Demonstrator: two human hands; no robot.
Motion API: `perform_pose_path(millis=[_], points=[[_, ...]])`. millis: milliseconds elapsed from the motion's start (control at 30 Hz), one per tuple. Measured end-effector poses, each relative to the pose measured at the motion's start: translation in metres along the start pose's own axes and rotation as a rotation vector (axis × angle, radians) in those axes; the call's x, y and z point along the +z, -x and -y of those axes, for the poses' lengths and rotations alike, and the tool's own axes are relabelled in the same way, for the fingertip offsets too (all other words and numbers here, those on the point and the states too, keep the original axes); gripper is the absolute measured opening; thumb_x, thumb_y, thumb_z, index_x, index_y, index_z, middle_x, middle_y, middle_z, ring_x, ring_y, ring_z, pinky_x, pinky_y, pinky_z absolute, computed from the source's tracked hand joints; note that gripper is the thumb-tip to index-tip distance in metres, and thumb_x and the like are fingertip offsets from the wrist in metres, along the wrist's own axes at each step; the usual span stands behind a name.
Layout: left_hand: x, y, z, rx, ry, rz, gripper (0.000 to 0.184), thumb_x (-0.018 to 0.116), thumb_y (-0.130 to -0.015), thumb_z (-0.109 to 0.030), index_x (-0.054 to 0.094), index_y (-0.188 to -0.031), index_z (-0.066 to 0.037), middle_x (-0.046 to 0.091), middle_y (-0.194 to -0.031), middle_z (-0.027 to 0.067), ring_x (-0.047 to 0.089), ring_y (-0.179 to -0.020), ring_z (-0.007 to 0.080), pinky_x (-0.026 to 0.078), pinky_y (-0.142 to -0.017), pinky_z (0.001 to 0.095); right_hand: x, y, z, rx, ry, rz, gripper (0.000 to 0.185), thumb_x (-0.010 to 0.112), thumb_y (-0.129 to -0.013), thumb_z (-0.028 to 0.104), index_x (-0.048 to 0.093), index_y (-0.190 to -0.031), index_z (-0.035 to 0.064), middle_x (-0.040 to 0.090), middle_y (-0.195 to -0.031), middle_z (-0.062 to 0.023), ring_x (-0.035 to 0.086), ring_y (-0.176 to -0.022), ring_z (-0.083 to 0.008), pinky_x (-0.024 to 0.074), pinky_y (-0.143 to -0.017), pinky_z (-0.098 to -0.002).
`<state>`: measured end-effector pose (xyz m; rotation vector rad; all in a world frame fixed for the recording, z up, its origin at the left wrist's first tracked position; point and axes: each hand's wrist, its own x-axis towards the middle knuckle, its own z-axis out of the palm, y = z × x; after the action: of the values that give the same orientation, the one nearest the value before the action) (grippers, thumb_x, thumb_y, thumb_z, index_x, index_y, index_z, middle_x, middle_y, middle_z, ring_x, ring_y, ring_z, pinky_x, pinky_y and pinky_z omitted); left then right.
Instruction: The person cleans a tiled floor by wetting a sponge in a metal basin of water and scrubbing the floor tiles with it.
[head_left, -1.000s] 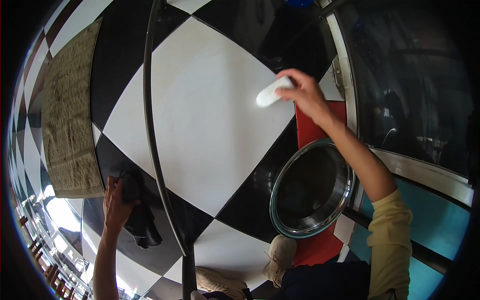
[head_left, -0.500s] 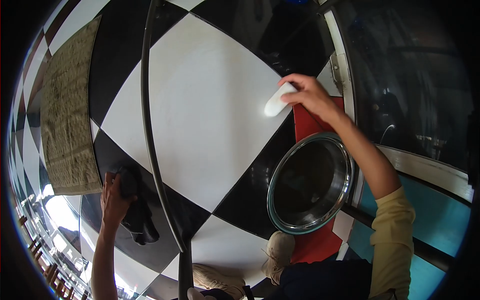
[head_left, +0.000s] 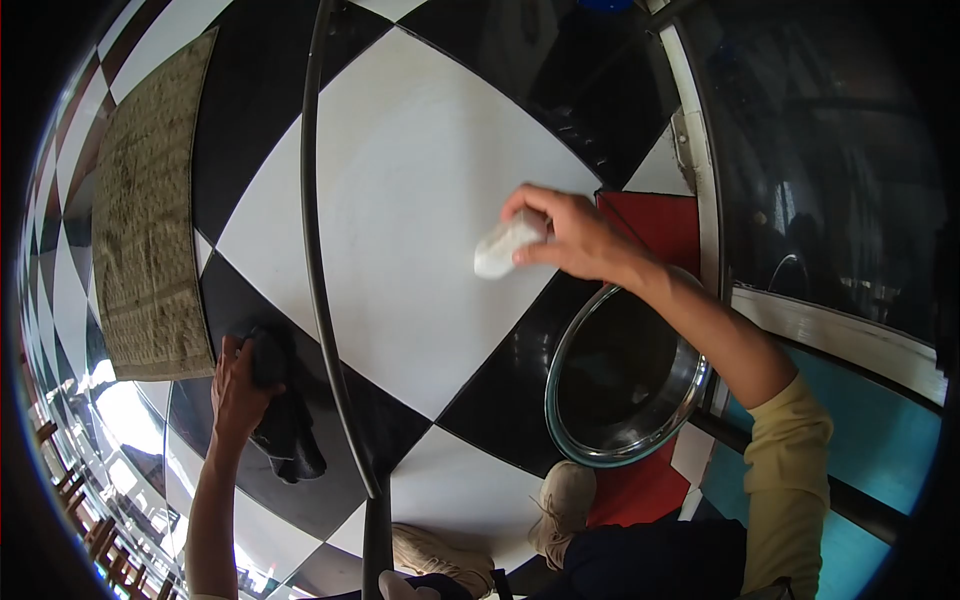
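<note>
left hand grasping cloth, right hand white block

I can't read a single word, number, brand or sign from here, not on the blurred white block near mid-frame, the shiny basin lower right, or the brown mat at left.

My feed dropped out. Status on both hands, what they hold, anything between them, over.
Right hand gripping white block. Left hand gripping dark cloth. Dark bar crosses view between them.
</note>
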<state>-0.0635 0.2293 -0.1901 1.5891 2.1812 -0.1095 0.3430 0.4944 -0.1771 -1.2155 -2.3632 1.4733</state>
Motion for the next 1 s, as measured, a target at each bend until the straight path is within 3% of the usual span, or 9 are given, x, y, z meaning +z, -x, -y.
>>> perform_pose_path(millis=[100, 233, 300, 433, 500, 567, 733, 867, 1000], points=[[-0.002, 0.000, -0.001, -0.011, -0.007, 0.011, 0.076, 0.088, -0.052, -0.010, 0.056, -0.122, -0.005, 0.050, -0.114, 0.0136, 0.053, -0.109, 0.0387, 0.047, -0.090, 0.0485, -0.019, -0.019, -0.013, 0.021, 0.035, -0.249, 0.036, 0.075, -0.079, 0.006, 0.067, -0.113, 0.0084, 0.066, -0.101, -0.0061, 0.064, -0.089, -0.0159, 0.0528, -0.077, -0.0291], [-0.002, 0.000, -0.003, -0.032, -0.007, 0.017, 0.076, 0.088, -0.053, -0.011, 0.056, -0.121, -0.005, 0.049, -0.116, 0.0138, 0.053, -0.110, 0.0389, 0.047, -0.090, 0.0484, 0.025, 0.007, -0.002, -0.244, 0.143, -0.016, 0.039, 0.076, -0.079, 0.005, 0.069, -0.116, 0.0116, 0.064, -0.104, -0.0068, 0.063, -0.092, -0.0185, 0.0536, -0.077, -0.0299], [-0.003, 0.000, -0.004, -0.031, -0.003, 0.025, 0.076, 0.089, -0.053, -0.012, 0.056, -0.121, -0.004, 0.049, -0.117, 0.0145, 0.053, -0.111, 0.0390, 0.047, -0.091, 0.0484, 0.025, 0.005, -0.005, -0.296, 0.154, -0.130, 0.039, 0.076, -0.079, 0.005, 0.069, -0.117, 0.0124, 0.063, -0.104, -0.0072, 0.063, -0.090, -0.0204, 0.0535, -0.077, -0.0303], [-0.005, 0.002, -0.005, -0.032, 0.005, 0.019, 0.075, 0.089, -0.054, -0.013, 0.056, -0.120, -0.002, 0.050, -0.119, 0.0153, 0.053, -0.112, 0.0388, 0.046, -0.092, 0.0485, -0.024, -0.029, -0.031, -0.031, 0.286, -0.586, 0.043, 0.074, -0.079, 0.005, 0.066, -0.120, 0.0147, 0.060, -0.106, -0.0124, 0.063, -0.095, -0.0287, 0.0538, -0.085, -0.0383], [-0.005, 0.001, -0.006, -0.042, 0.006, 0.020, 0.075, 0.089, -0.054, -0.013, 0.056, -0.120, -0.002, 0.050, -0.119, 0.0153, 0.053, -0.112, 0.0387, 0.046, -0.092, 0.0484, -0.002, -0.022, -0.023, -0.033, 0.301, -0.475, 0.045, 0.072, -0.081, 0.006, 0.064, -0.124, 0.0161, 0.059, -0.102, -0.0125, 0.063, -0.094, -0.0300, 0.0542, -0.083, -0.0388], [-0.007, 0.001, -0.009, -0.054, -0.004, 0.027, 0.075, 0.089, -0.054, -0.013, 0.057, -0.120, -0.001, 0.050, -0.120, 0.0156, 0.053, -0.112, 0.0385, 0.046, -0.092, 0.0482, 0.023, -0.011, -0.014, -0.290, 0.380, -0.260, 0.050, 0.070, -0.083, 0.008, 0.059, -0.130, 0.0190, 0.057, -0.098, -0.0125, 0.061, -0.092, -0.0331, 0.0547, -0.080, -0.0414], [-0.005, 0.002, -0.006, -0.003, 0.022, 0.007, 0.068, 0.089, -0.057, -0.015, 0.060, -0.117, -0.004, 0.053, -0.115, 0.0150, 0.056, -0.107, 0.0383, 0.048, -0.089, 0.0477, -0.026, -0.046, -0.030, -0.086, 0.445, -0.493, 0.050, 0.069, -0.083, 0.008, 0.057, -0.131, 0.0176, 0.055, -0.097, -0.0154, 0.062, -0.089, -0.0330, 0.0544, -0.077, -0.0422], [0.014, -0.004, -0.011, 0.148, 0.110, -0.096, 0.055, 0.086, -0.062, -0.021, 0.064, -0.110, -0.007, 0.057, -0.105, 0.0130, 0.061, -0.096, 0.0372, 0.052, -0.081, 0.0461, 0.019, -0.039, -0.016, -0.360, 0.617, -0.329, 0.051, 0.069, -0.084, 0.011, 0.054, -0.133, 0.0164, 0.054, -0.099, -0.0169, 0.061, -0.089, -0.0335, 0.0543, -0.075, -0.0420], [0.013, -0.007, -0.051, 0.254, 0.076, -0.018, 0.044, 0.083, -0.069, -0.032, 0.064, -0.098, -0.005, 0.055, -0.093, 0.0132, 0.061, -0.085, 0.0349, 0.052, -0.068, 0.0436, -0.024, -0.063, -0.035, -0.211, 0.620, -0.503, 0.049, 0.068, -0.084, 0.011, 0.055, -0.131, 0.0147, 0.053, -0.097, -0.0171, 0.060, -0.087, -0.0343, 0.0533, -0.077, -0.0421]])
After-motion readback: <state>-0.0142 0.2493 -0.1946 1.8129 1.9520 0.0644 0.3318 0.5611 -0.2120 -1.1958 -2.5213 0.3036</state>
